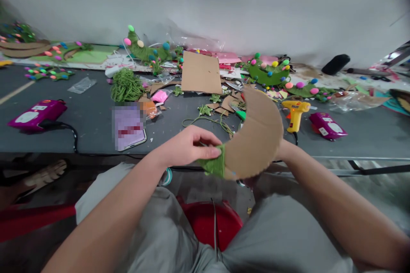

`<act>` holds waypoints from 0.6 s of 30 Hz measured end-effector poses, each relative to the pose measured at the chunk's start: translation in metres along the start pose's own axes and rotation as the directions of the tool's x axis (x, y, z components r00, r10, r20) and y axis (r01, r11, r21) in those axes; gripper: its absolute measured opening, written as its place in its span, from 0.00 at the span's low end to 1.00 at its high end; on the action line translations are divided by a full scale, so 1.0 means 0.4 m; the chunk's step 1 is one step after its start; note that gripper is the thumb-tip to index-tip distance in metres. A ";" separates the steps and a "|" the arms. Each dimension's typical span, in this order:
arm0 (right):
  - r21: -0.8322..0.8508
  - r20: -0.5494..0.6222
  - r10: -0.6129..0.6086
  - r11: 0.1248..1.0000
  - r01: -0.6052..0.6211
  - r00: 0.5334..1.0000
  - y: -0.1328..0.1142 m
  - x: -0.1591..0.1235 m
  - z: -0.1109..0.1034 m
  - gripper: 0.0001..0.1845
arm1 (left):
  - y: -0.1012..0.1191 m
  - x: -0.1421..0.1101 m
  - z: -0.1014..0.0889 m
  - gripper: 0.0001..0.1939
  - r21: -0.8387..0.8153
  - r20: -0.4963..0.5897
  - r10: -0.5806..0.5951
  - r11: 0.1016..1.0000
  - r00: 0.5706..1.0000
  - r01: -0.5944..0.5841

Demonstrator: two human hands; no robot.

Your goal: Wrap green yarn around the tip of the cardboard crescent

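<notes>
My left hand [200, 147] is closed on the lower left end of a brown cardboard crescent [262, 132], thumb on top. That end is wrapped in green yarn [218, 163]; the rest of the crescent is bare, its far tip pointing up. Behind the crescent's right edge is my right hand [284, 150], its fingers hidden by the cardboard. A loose green strand [192, 120] lies on the table just beyond my left hand. Further back sits a bundle of green yarn [127, 85].
A yellow glue gun [296, 115] stands at the right beside a purple device [328, 126]. Another purple device [37, 115] and a phone [130, 128] lie left. Decorated green crescents [269, 74], cardboard scraps and a square cardboard piece [201, 73] line the back. A red stool [211, 222] is below.
</notes>
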State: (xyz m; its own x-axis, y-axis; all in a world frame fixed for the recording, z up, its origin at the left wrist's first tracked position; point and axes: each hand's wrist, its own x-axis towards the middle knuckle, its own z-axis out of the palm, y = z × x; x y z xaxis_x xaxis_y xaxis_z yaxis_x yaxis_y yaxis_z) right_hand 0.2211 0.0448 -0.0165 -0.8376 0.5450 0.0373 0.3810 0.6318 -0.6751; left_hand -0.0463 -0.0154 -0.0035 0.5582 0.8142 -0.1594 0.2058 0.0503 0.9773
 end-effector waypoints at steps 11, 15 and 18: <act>0.004 -0.016 0.130 0.991 -0.130 0.991 0.019 0.035 -0.079 0.16 | -0.004 0.000 0.002 0.13 0.496 0.368 -0.230 0.868 0.901 0.018; -0.122 -0.159 0.118 0.983 -0.138 0.980 -0.024 0.009 -0.099 0.15 | -0.009 -0.002 -0.009 0.13 0.527 0.192 -0.207 0.846 0.959 0.077; -0.170 -0.320 0.123 0.968 -0.185 0.939 -0.089 -0.022 -0.096 0.15 | -0.008 -0.003 -0.024 0.14 0.431 -0.049 -0.155 0.888 0.987 0.161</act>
State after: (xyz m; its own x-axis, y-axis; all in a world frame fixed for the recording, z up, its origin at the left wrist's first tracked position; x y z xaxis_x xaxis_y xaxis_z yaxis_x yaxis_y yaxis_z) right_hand 0.2300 0.0387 0.0357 -0.6145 0.7663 0.1877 0.5903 0.6044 -0.5350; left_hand -0.0554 -0.0111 -0.0052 0.4792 0.8243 -0.3016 0.6191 -0.0738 0.7818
